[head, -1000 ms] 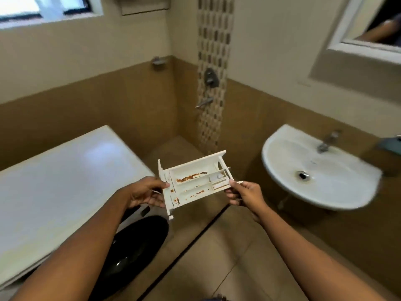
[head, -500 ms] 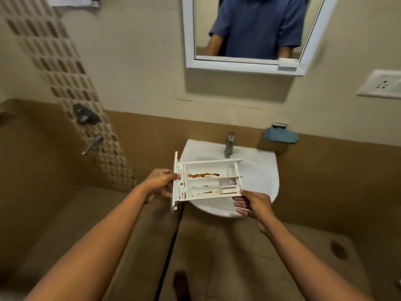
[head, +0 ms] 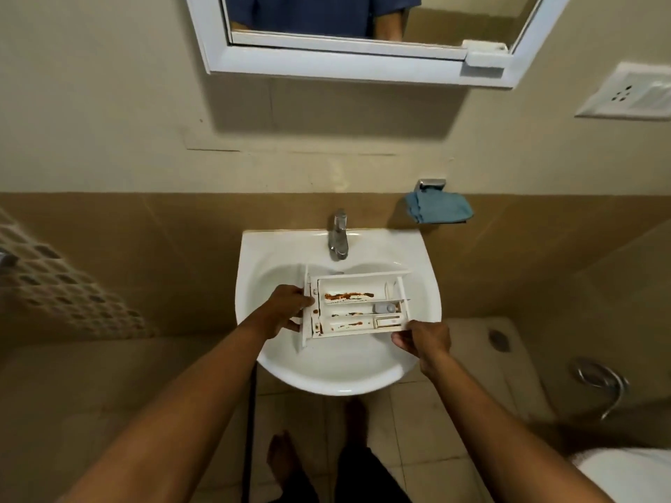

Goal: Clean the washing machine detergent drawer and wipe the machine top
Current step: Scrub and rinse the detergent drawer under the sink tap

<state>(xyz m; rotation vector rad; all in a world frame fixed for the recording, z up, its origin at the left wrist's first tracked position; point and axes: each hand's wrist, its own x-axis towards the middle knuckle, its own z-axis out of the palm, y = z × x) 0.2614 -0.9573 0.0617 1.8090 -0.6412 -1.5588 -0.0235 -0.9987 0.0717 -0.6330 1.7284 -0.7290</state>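
The white detergent drawer (head: 357, 306) has brown-orange stains in its compartments. I hold it level over the white washbasin (head: 276, 364), below the tap (head: 338, 234). My left hand (head: 288, 310) grips the drawer's front panel at its left end. My right hand (head: 423, 339) pinches the drawer's near right corner. The washing machine is out of view.
A blue cloth (head: 437, 208) sits on a wall holder right of the tap. A white-framed mirror (head: 363, 59) hangs above the basin, and a socket plate (head: 628, 94) is on the right wall. My bare feet (head: 287, 462) stand on the tiled floor below.
I have turned from the washing machine to face the basin. The drawer, held in both hands throughout, has moved from beside the machine to over the basin bowl.
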